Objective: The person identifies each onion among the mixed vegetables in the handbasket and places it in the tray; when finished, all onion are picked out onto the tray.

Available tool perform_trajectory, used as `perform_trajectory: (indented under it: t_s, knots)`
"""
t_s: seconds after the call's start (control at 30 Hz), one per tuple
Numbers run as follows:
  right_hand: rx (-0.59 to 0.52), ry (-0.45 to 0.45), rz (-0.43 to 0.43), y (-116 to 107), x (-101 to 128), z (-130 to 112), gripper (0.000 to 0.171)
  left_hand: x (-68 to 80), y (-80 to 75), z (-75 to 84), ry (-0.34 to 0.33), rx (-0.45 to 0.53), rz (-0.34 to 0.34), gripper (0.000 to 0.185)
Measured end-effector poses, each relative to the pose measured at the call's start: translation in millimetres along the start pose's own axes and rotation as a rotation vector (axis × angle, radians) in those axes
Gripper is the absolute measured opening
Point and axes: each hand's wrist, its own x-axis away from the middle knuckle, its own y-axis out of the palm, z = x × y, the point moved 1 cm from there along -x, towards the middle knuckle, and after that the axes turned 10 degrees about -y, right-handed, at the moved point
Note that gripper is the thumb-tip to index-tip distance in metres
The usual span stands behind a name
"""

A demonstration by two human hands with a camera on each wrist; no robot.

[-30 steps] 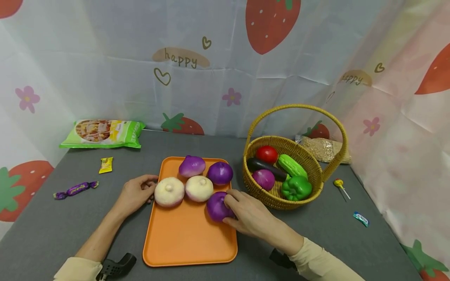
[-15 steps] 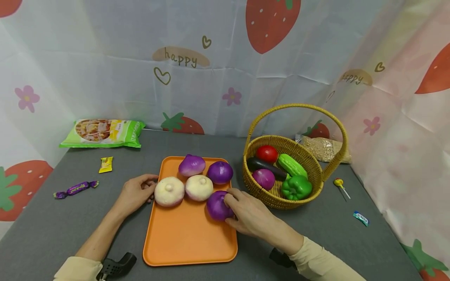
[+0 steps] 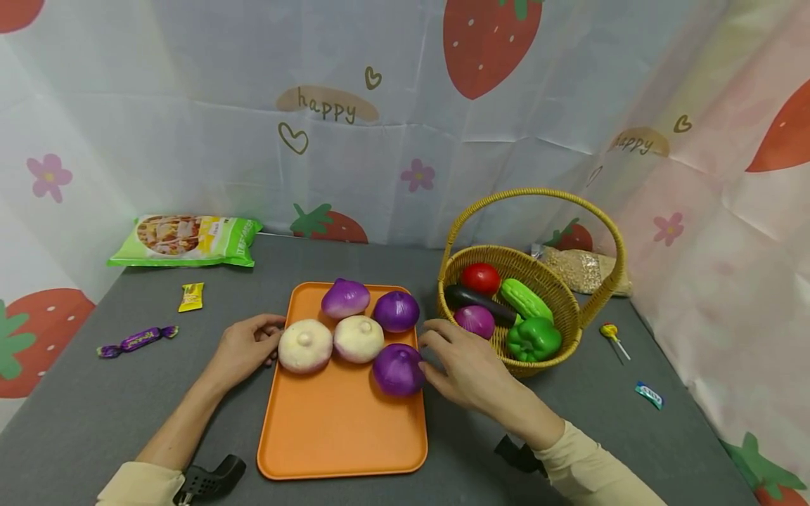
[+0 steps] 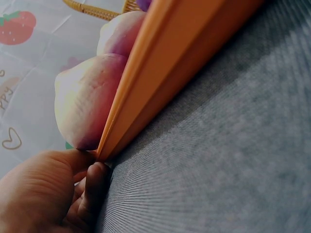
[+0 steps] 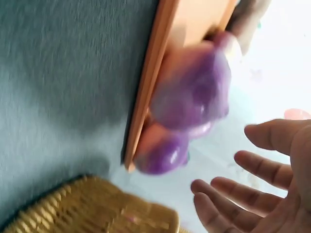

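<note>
My left hand pinches the left rim of an orange tray, thumb over the edge and fingers below it in the left wrist view. On the tray lie several purple-and-white turnips. Two, such as the pale turnip, show their whitish side up. At the tray's right edge sits a purple turnip. Just right of it hovers my right hand, overlapping it slightly in the head view. The right wrist view shows that hand with fingers spread and nothing between them.
A wicker basket with a tall handle holds a tomato, an eggplant, a purple onion, a green cucumber-like vegetable and a bell pepper. Around lie wrapped candies, a lollipop, a green food bag and a bag of grains.
My right hand has let go of the purple turnip and drawn back to the right and slightly up. The turnip stays on the tray. My left hand has not moved.
</note>
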Motion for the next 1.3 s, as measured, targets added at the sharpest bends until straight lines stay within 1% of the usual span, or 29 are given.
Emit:
perform_trajectory:
  t_s: [0.07,0.2,0.3,0.4,0.53,0.6,0.67,0.77,0.87,0.97,1.13,1.2,1.3]
  knots:
    - [0.001,0.022,0.049,-3.5,0.8,6.6,0.026,-0.4,-0.1,0.2,0.001,0.003,-0.001,0.03]
    - [-0.033,0.08,0.144,-8.2,3.2,22.6,0.025,-0.9,0.0,0.2,-0.002,0.005,-0.001,0.03]
    - [-0.055,0.154,0.165,-9.5,5.8,35.6,0.025,-0.6,0.1,0.0,-0.004,0.008,0.0,0.03]
    - [-0.068,0.262,0.12,-7.8,9.8,48.6,0.032,0.2,0.2,-1.0,-0.003,0.01,-0.004,0.03]
    - [-0.122,0.406,0.027,-1.6,15.5,61.8,0.041,1.5,0.4,-1.4,-0.008,0.007,-0.006,0.031]
    - [-0.148,0.455,-0.002,1.0,17.4,64.9,0.044,1.7,0.9,-1.2,-0.011,0.005,-0.004,0.031]
    - [-0.164,0.486,-0.018,3.1,18.8,66.2,0.045,1.5,1.0,-1.0,-0.014,0.009,-0.004,0.031]
    - [-0.172,0.506,-0.035,4.0,19.4,67.6,0.047,0.6,1.3,-0.9,-0.016,0.012,-0.002,0.031]
    - [-0.189,0.527,-0.072,4.7,19.5,69.6,0.048,0.4,0.8,-0.5,-0.013,0.015,-0.002,0.031]
    - [-0.212,0.553,-0.13,5.8,19.6,72.8,0.049,0.6,0.5,-0.4,-0.011,0.014,-0.003,0.031]
    - [-0.228,0.557,-0.222,7.7,19.8,79.9,0.046,0.8,0.6,-0.6,-0.012,0.006,0.0,0.031]
    - [-0.23,0.547,-0.238,7.9,19.6,81.7,0.046,0.8,0.7,-0.8,-0.012,0.005,0.001,0.031]
    - [-0.241,0.535,-0.234,7.9,19.1,83.0,0.046,0.5,0.9,-0.9,-0.011,0.005,0.003,0.03]
